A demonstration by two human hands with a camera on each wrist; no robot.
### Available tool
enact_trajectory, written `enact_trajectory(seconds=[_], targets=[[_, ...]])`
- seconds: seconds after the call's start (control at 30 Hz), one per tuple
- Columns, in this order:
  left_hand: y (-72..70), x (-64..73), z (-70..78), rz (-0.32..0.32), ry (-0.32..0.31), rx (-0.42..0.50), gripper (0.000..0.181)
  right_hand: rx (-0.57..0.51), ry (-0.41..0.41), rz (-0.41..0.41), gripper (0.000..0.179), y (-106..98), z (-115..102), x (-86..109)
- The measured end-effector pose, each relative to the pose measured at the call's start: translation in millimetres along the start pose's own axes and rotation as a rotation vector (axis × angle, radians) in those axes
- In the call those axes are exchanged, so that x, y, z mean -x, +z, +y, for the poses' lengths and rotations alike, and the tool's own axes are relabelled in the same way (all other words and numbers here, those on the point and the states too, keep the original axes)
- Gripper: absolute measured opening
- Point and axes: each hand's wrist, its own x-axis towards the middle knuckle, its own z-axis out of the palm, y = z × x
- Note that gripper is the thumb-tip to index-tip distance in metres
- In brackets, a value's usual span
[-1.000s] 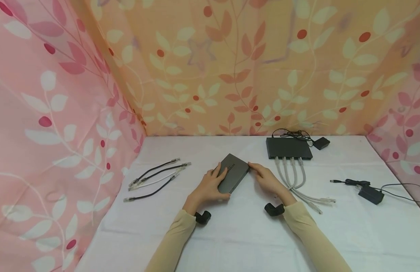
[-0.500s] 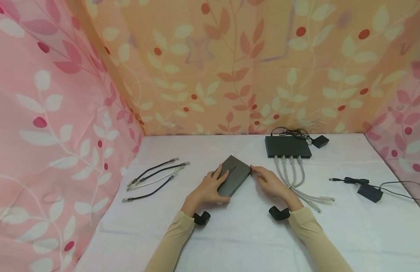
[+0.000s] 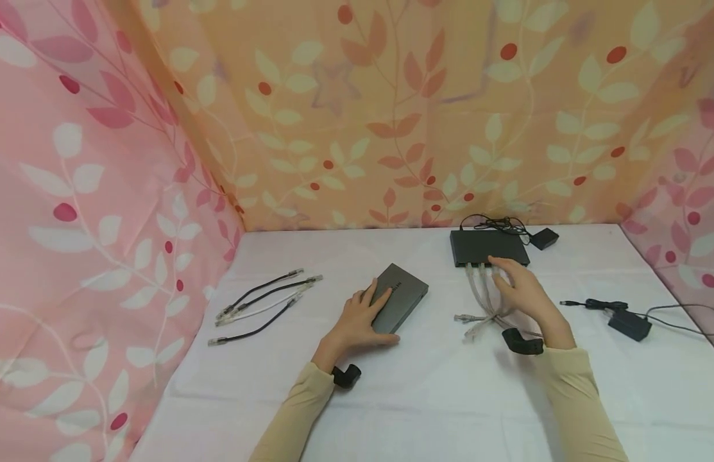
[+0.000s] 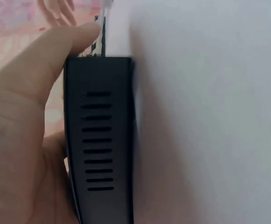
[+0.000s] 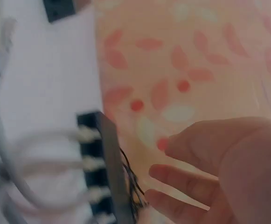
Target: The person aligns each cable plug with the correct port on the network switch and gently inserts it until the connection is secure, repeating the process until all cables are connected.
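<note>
Head view: a person's left hand (image 3: pixel 357 321) lies on a flat grey rectangular box (image 3: pixel 405 295), fingers spread over its top, thumb extended along the near end. Box rests angled, mid-table (image 3: pixel 437 410), white cloth beneath. Right hand (image 3: pixel 524 292) well apart from the left, fingers reaching to the front edge of a flat black box (image 3: pixel 478 244) at the rear; contact cannot be told. Bundled pale grey network cables (image 3: pixel 475 292) run from that box under the hand. To the left, short black and white network cables (image 3: pixel 258 331); far right, a black power adapter with cord (image 3: pixel 630 326).

Left wrist view: grey box's side appears dark, with a row of narrow slots (image 4: pixel 98 140). Thumb at its upper end, palm alongside.

Right wrist view, blurred: pale plugs (image 5: pixel 91 164) seated in the black box's front. Right hand's fingers parted, gripping nothing; patterned cloth (image 5: pixel 158 60) behind.
</note>
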Motion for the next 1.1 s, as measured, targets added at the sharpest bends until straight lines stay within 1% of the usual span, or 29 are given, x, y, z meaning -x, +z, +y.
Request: enact_trajectory(seconds=[0.07,0.13,0.27,0.33,0.43,0.53,0.63,0.77,0.93,1.03,1.1], targets=[[1.5,0.2,0.7,0.010,-0.004,-0.013,0.101,0.010,0.027,0.017,0.045,-13,9,5.3],[2.1,0.4,0.7,0.021,0.002,-0.020,0.101,0.042,0.067,0.040,0.044,-24,17,10.8],[3.6,1.6,-0.8,0.041,0.019,-0.037,0.100,0.133,0.192,0.045,0.043,-41,31,22.1],[4.9,1.9,-1.8,0.046,0.021,-0.047,0.101,0.165,0.263,0.025,0.044,-46,40,28.0],[6.7,2.0,-2.9,0.049,0.023,-0.056,0.100,0.207,0.341,-0.017,0.044,-54,56,36.8],[7.8,1.4,-3.6,0.049,0.025,-0.058,0.100,0.241,0.393,-0.052,0.042,-60,73,45.1],[8.5,1.0,-3.6,0.043,0.023,-0.049,0.100,0.263,0.411,-0.076,0.042,-64,89,52.9],[8.9,1.2,-3.1,0.042,0.023,-0.046,0.100,0.256,0.397,-0.099,0.045,-67,104,61.3],[8.9,0.5,-2.5,0.057,0.027,-0.053,0.099,0.253,0.404,-0.098,0.045,-71,114,66.4],[8.5,0.4,-2.3,0.063,0.025,-0.056,0.099,0.255,0.414,-0.091,0.045,-72,115,67.6],[8.0,0.5,-2.4,0.063,0.020,-0.058,0.099,0.231,0.415,-0.087,0.044,-72,115,68.2]])
